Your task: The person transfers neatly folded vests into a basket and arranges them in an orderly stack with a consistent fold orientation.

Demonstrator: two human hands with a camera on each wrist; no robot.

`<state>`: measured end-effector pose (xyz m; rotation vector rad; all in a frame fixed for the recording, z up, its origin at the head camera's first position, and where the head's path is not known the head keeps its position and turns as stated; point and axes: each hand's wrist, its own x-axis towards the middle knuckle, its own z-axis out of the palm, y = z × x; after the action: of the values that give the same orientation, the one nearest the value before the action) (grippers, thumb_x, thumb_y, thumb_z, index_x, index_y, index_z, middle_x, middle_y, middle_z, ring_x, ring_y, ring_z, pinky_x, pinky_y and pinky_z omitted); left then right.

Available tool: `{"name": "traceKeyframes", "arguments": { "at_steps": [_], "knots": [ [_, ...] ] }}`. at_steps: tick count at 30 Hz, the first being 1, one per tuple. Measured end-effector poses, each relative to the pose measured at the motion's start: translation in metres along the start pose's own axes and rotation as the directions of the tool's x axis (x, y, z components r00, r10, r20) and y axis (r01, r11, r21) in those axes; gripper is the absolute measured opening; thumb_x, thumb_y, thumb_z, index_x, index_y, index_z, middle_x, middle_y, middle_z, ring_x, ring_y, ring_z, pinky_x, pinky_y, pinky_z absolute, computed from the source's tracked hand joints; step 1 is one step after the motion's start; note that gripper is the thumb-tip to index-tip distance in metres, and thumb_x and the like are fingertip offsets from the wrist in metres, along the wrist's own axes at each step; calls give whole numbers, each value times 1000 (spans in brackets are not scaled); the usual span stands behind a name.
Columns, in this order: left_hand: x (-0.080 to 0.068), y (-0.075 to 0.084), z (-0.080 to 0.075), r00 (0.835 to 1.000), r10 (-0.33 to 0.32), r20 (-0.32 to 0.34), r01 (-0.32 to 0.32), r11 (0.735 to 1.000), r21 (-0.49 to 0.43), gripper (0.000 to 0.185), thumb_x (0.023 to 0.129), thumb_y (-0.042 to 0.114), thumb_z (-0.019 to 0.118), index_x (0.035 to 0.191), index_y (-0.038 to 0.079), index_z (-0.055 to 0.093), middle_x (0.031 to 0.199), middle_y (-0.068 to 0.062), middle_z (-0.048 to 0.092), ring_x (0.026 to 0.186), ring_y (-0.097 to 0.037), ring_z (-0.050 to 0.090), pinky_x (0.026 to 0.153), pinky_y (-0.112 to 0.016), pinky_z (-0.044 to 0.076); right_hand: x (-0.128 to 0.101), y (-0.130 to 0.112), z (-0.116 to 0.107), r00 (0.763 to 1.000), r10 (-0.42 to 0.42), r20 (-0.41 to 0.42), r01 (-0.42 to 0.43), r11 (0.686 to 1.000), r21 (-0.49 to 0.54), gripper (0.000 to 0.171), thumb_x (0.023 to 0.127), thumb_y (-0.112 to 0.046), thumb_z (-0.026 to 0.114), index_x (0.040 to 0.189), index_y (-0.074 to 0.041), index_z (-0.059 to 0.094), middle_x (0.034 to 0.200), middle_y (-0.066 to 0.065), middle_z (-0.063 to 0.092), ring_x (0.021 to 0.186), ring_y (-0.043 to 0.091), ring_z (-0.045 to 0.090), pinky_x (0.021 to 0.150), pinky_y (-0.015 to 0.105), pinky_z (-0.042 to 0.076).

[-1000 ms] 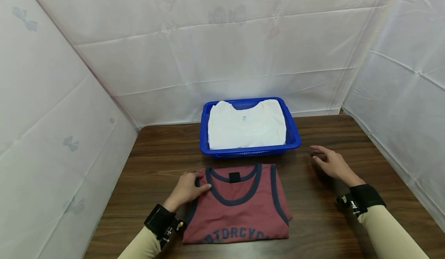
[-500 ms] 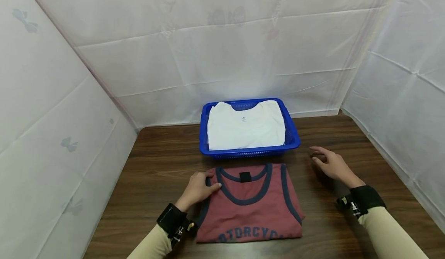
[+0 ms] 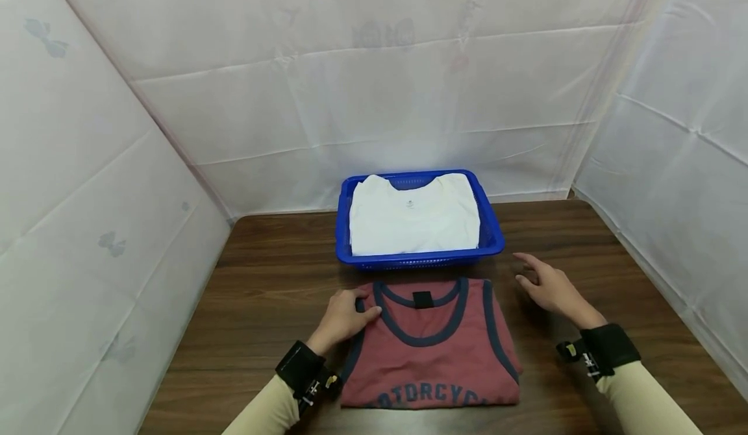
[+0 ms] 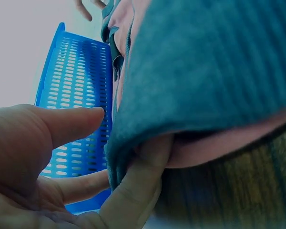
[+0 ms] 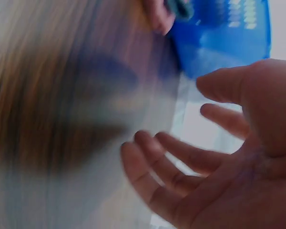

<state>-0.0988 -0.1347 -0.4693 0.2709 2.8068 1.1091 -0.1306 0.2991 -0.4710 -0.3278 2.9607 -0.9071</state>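
Note:
A folded dark-red tank top point(image 3: 432, 357) with navy trim and partly visible lettering lies on the wooden table. My left hand point(image 3: 345, 315) holds it by the left shoulder. In the left wrist view, some fingers point(image 4: 138, 191) are tucked under the navy armhole edge, while the thumb point(image 4: 76, 125) lies on the other side, close to the cloth. To the right of the tank top, my right hand point(image 3: 555, 292) hovers over the table, fingers loosely bent and holding nothing. Behind the tank top stands a blue plastic basket point(image 3: 421, 258) with a folded white shirt point(image 3: 415, 221) inside.
The brown wooden table point(image 3: 263, 305) ends at a white sheet wall point(image 3: 280, 117) behind the basket. Further white sheets close off the left and right sides.
My left hand and the tank top have slid to the right across the table. The right hand has shifted slightly left, its fingers somewhat more extended. The basket stays in place.

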Motion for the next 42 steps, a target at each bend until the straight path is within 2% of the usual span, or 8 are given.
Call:
{"name": "traceKeyframes", "arguments": {
  "at_steps": [6,11,16,21,24,27,34,42],
  "knots": [
    [-2,-1,-5,1000,4,2,-4,1000,-17,51,94,28,75,134,-2,64,128,-27,62,121,-49,54,97,-60,47,-4,-25,6,1000,8,30,-7,1000,-25,57,103,-18,61,152,2,41,99,21,60,89,35,56,71,48,45],
    [-5,-2,-11,1000,-7,-25,8,1000,18,57,95,28,75,141,-1,57,130,-28,61,119,-48,55,94,-59,48,-6,-36,15,997,44,56,-42,998,-36,64,103,-24,62,154,3,37,117,32,60,111,51,55,78,58,48],
    [-6,-4,-15,997,-67,-40,69,997,40,59,95,28,75,143,0,56,129,-27,62,120,-47,57,94,-59,49,-10,-43,24,991,83,107,-82,996,-22,68,102,-30,63,155,2,35,118,31,59,111,49,56,79,58,50],
    [-5,-5,-18,997,-76,-25,77,996,38,57,95,28,76,141,0,57,100,-14,68,85,-27,64,73,-42,52,-12,-51,32,989,77,125,-75,997,-20,69,101,-31,65,154,3,37,125,34,59,117,54,55,85,66,49],
    [-4,-4,-19,997,-70,-14,71,997,20,56,95,27,76,140,-1,57,81,-6,61,65,-17,56,62,-33,44,-12,-56,36,987,101,124,-97,995,-34,70,99,-32,68,153,2,39,121,32,60,113,51,57,82,63,51],
    [-3,-4,-18,999,-49,-9,49,999,7,57,92,23,79,139,-1,58,75,-4,58,58,-16,53,58,-32,43,-12,-62,38,985,129,117,-124,991,-46,70,98,-31,70,152,1,41,120,31,58,106,48,59,75,58,52],
    [1,-6,-11,1000,4,-24,-4,1000,22,63,80,12,89,136,1,62,93,-13,68,82,-25,63,70,-38,51,-12,-70,47,984,143,109,-138,989,-56,68,94,-27,74,150,-1,45,121,35,55,101,49,59,72,57,51],
    [3,-10,-6,998,56,-43,-57,998,-10,60,79,4,87,134,1,63,119,-24,68,98,-38,67,77,-46,55,-6,-77,53,992,73,98,-70,997,-34,63,92,-17,75,147,-1,48,130,33,58,113,54,55,82,64,50]
  ]
}}
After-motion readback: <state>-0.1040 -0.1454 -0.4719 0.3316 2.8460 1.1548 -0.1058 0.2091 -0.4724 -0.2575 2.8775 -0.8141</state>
